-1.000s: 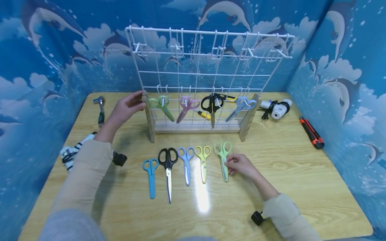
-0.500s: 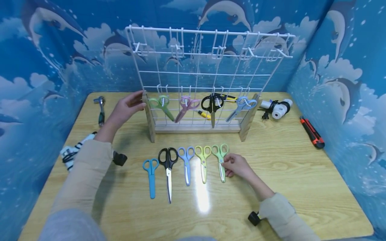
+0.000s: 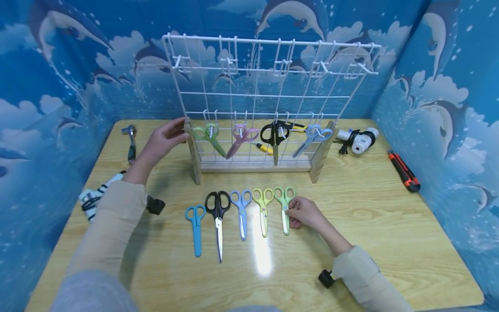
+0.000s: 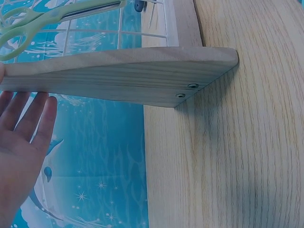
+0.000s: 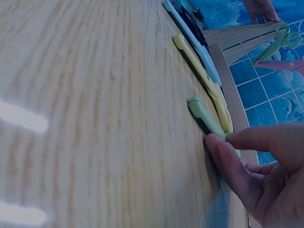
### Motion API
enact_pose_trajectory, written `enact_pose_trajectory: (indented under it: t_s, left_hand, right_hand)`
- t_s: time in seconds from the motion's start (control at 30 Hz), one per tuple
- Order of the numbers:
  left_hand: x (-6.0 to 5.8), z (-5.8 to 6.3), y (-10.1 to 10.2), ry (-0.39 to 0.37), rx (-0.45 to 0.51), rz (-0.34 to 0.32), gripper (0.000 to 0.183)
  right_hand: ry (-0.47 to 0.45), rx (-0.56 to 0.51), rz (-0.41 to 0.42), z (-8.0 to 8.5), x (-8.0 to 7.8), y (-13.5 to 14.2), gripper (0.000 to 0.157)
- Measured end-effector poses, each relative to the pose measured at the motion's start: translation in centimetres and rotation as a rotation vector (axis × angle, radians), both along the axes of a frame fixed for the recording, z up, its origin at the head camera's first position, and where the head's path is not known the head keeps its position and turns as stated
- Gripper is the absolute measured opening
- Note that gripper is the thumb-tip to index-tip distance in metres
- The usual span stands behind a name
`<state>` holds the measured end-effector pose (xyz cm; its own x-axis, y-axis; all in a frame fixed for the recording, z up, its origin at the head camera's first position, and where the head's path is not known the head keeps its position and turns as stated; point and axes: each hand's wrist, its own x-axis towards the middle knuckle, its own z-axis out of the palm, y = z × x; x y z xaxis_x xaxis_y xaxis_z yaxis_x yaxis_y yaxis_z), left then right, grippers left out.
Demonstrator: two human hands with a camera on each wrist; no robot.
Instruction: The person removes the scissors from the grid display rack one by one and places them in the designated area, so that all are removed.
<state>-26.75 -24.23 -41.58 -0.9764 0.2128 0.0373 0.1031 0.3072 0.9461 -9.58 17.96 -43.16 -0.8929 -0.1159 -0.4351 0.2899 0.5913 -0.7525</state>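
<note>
My right hand (image 3: 306, 212) pinches the pale green scissors (image 3: 285, 197) between thumb and fingertips, beside their pivot, low over the table. In the right wrist view the fingers (image 5: 232, 166) hide part of these scissors. To their left lie yellow scissors (image 3: 263, 209), blue scissors (image 3: 241, 210), large black-handled scissors (image 3: 217, 212) and small blue scissors (image 3: 196, 236), handles away from me. My left hand (image 3: 165, 135) holds the left wooden upright (image 4: 118, 73) of the white wire rack (image 3: 265, 94), thumb and fingers on either side. Green (image 3: 211, 138), pink (image 3: 240, 141), black (image 3: 275, 138) and light blue scissors (image 3: 312, 138) hang from its lower hooks.
A ratchet wrench (image 3: 131, 143) and a cable-wrapped white item (image 3: 89, 201) lie at the left. At the right are a white corded tool (image 3: 360, 141) and a red-black utility knife (image 3: 404, 172). Yellow-black tools (image 3: 264, 149) show behind the rack.
My right hand has slid the pale green scissors a little left, closer to the yellow pair, and straightened them. The left hand stays at the rack's upright.
</note>
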Motion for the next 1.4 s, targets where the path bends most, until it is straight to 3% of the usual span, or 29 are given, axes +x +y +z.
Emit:
enact_pose_trajectory:
  t_s: [0.13, 0.23, 0.33, 0.43, 0.57, 0.67, 0.8, 0.9, 1.03, 1.1, 1.3, 1.4]
  left_hand:
    - [2.4, 3.1, 1.4, 0.019, 0.029, -0.045, 0.056]
    - [4.4, 5.6, 2.7, 0.037, -0.017, -0.031, 0.054]
    - [5.5, 7.0, 3.4, 0.027, -0.055, -0.012, 0.053]
    - [4.0, 5.0, 2.4, 0.013, -0.003, -0.024, 0.054]
    - [0.0, -0.2, -0.1, 0.013, 0.064, -0.039, 0.057]
    - [0.2, -0.1, 0.0, 0.016, 0.056, -0.032, 0.056]
    - [3.8, 4.5, 2.3, 0.024, -0.013, -0.012, 0.055]
    - [5.5, 6.9, 3.5, 0.019, -0.054, -0.002, 0.057]
    - [6.2, 7.9, 3.9, -0.005, -0.054, -0.002, 0.059]
    - [6.1, 7.8, 3.8, -0.005, -0.053, 0.0, 0.059]
    - [5.6, 7.1, 3.6, 0.004, -0.051, 0.004, 0.06]
    - [5.7, 7.3, 3.6, 0.006, -0.051, 0.002, 0.059]
  right_hand:
    - [0.014, 0.004, 0.013, 0.1, -0.1, 0.2, 0.018]
    - [0.066, 0.014, 0.04, 0.5, -0.5, 0.7, 0.016]
    - [0.153, -0.02, 0.017, 1.1, -1.5, 1.4, 0.018]
    - [0.273, -0.114, -0.071, 1.8, -2.9, 2.2, 0.023]
    - [0.453, -0.289, -0.185, -0.3, -6.0, 4.2, 0.031]
    - [0.531, -0.364, -0.228, -0.6, -7.4, 4.7, 0.04]
    - [0.518, -0.346, -0.255, 3.1, -6.8, 2.9, 0.052]
    - [0.455, -0.358, -0.277, 5.1, -6.6, 1.9, 0.054]
    - [0.407, -0.456, -0.333, 5.8, -7.1, 1.5, 0.049]
    - [0.425, -0.516, -0.348, 4.4, -8.2, 2.1, 0.046]
    - [0.581, -0.723, -0.364, -4.2, -13.2, 5.6, 0.041]
    - [0.59, -0.737, -0.375, -4.6, -13.4, 5.8, 0.037]
